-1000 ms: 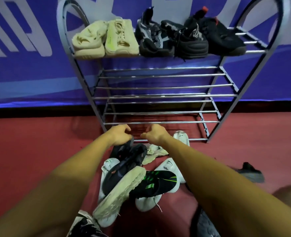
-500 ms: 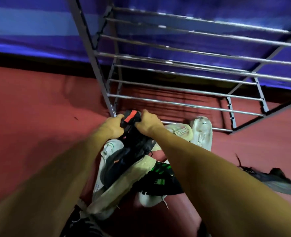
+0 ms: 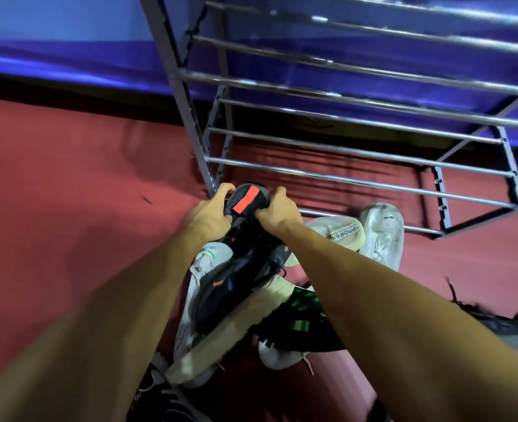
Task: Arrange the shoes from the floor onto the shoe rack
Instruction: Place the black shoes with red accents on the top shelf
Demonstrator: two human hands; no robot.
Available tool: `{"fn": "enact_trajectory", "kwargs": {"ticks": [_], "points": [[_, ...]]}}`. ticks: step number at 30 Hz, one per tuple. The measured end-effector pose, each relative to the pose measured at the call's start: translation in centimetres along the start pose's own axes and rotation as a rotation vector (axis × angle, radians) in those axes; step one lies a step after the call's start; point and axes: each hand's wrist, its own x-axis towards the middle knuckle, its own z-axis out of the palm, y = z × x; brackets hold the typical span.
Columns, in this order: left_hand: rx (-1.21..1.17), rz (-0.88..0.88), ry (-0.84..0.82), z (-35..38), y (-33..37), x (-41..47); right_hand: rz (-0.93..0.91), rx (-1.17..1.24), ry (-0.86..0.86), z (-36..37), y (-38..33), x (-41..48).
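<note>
Black shoe (image 3: 247,205) with an orange tab sits mid-frame atop the floor pile (image 3: 230,327); left hand (image 3: 209,216) and right hand (image 3: 279,213) curl round its sides. Steel shoe rack (image 3: 342,180) stands at 1 o'clock, white shoe (image 3: 382,229) at 3 o'clock by its lowest rail.

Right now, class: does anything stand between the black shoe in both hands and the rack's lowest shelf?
Nothing visible does. The left hand and right hand grip the black shoe just before the shoe rack, whose lower rails lie bare.
</note>
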Motion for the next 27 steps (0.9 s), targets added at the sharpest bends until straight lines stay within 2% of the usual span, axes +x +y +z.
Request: {"fn": "enact_trajectory", "kwargs": {"ticks": [5, 12, 18, 23, 27], "points": [[0.065, 0.008, 0.086, -0.2, 1.7, -2.0, 0.031, 0.115, -0.003, -1.5, -0.2, -2.5], [0.116, 0.116, 0.082, -2.6, 4.9, -6.5, -0.052, 0.171, 0.072, -5.6, 0.7, -8.6], [0.137, 0.251, 0.118, -5.8, 9.7, -11.1, -0.221, 0.125, 0.140, -12.4, 1.4, -15.2], [0.183, 0.325, 0.087, -10.2, 14.8, -15.1, -0.332, 0.081, 0.227, -18.5, 1.2, -19.9], [0.198, 0.392, 0.127, -13.0, 19.9, -18.0, -0.352, 0.174, 0.366, -23.2, 1.1, -22.9]]}}
